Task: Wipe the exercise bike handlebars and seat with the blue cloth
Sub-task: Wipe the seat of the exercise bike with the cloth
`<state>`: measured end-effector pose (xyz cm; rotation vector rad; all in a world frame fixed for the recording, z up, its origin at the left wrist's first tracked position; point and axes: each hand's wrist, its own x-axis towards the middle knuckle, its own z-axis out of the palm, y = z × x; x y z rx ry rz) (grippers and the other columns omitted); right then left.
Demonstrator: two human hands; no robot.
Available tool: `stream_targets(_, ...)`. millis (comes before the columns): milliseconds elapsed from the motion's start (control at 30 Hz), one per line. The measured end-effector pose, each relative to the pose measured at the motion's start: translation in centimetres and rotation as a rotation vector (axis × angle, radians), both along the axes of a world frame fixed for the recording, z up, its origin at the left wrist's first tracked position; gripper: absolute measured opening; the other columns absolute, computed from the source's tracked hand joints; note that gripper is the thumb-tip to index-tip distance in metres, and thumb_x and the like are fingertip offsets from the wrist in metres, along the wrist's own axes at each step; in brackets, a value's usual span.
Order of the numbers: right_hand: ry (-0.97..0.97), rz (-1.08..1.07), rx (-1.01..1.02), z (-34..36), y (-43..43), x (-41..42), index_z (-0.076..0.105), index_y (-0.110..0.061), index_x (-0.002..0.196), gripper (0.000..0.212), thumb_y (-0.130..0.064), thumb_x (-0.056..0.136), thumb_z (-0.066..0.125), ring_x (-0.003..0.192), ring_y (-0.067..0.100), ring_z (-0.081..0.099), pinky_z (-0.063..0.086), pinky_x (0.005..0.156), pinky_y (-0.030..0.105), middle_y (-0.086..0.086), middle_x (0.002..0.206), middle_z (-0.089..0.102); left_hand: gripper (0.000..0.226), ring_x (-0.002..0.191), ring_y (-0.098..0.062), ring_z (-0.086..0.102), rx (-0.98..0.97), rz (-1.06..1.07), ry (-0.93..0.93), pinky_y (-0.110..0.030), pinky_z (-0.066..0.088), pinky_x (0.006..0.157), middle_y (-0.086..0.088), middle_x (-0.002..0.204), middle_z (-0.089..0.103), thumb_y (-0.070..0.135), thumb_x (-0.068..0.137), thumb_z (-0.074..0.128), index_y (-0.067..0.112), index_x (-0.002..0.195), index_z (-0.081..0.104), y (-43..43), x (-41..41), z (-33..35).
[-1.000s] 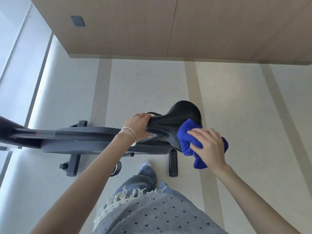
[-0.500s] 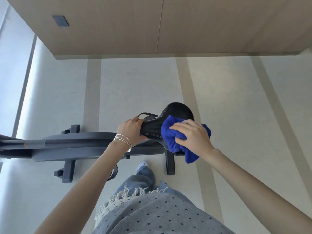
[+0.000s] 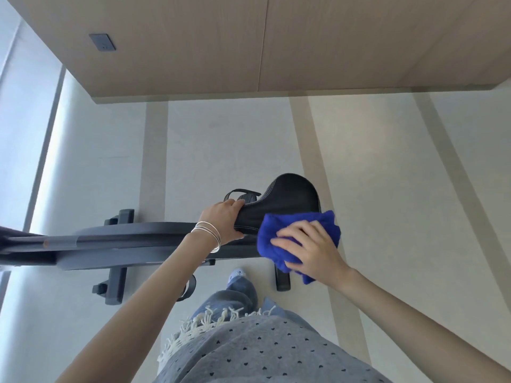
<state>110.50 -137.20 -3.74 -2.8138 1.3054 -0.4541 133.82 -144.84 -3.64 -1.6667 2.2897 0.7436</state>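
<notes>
Centre right of frame, the right hand [image 3: 312,251] curls its fingers [image 3: 287,240] over a bunched, fuzzy blue cloth [image 3: 276,230] pressed against the black stitched seat [image 3: 290,200]; just left, the left hand [image 3: 224,222] grips the seat's narrow nose.

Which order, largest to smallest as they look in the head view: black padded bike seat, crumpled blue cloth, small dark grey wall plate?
1 and 2, unranked: black padded bike seat and crumpled blue cloth. They look about alike, and each is partly covered.
3: small dark grey wall plate. It looks smallest, but is farthest from the camera.
</notes>
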Motion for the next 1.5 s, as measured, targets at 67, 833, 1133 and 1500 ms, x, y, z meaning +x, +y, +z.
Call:
stream_targets(67, -0.033, 0.014, -0.043, -0.8, 1.3, -2.4, 0.066, -0.024, 0.104, 0.031, -0.026, 0.073, 0.067, 0.092, 0.02, 0.057, 0.045, 0.071, 0.035, -0.005, 0.103, 0.068, 0.078, 0.111, -0.031, 0.057, 0.006, -0.01, -0.008, -0.038, 0.048, 0.088, -0.005, 0.129, 0.054, 0.038, 0.075, 0.069, 0.02, 0.141, 0.031, -0.1, 0.1, -0.1)
stream_targets(833, -0.015, -0.322, 0.423, 2.2, -14.1, 1.9, 0.069, -0.023, 0.101, 0.027, -0.041, 0.081, 0.065, 0.096, 0.025, 0.056, 0.043, 0.08, 0.037, -0.004, 0.104, 0.067, 0.063, 0.102, -0.031, 0.061, -0.046, -0.001, -0.059, -0.036, 0.05, 0.08, -0.003, 0.116, 0.063, 0.038, 0.073, 0.07, 0.022, 0.128, 0.045, -0.4, -0.4, 0.0)
stream_targets(1133, -0.211, -0.525, 0.827, 3.6, -17.4, -0.8, 0.071, -0.021, 0.09, 0.019, -0.035, 0.079, 0.069, 0.084, 0.024, 0.062, 0.05, 0.079, 0.038, 0.004, 0.083, 0.071, 0.071, 0.11, -0.029, 0.058, -0.026, 0.008, -0.049, -0.039, 0.049, 0.084, 0.0, 0.125, 0.058, 0.042, 0.075, 0.069, 0.024, 0.136, 0.037, -0.2, -0.1, 0.0)
stream_targets(1500, -0.003, -0.06, 0.81, 5.4, -17.7, 9.6, 0.068, -0.024, 0.09, 0.017, -0.038, 0.08, 0.064, 0.076, 0.019, 0.059, 0.046, 0.071, 0.033, -0.003, 0.077, 0.068, 0.059, 0.11, -0.026, 0.059, -0.044, 0.236, 0.017, -0.037, 0.048, 0.083, -0.001, 0.122, 0.061, 0.046, 0.082, 0.063, 0.02, 0.13, 0.042, 2.1, 2.8, -0.6)
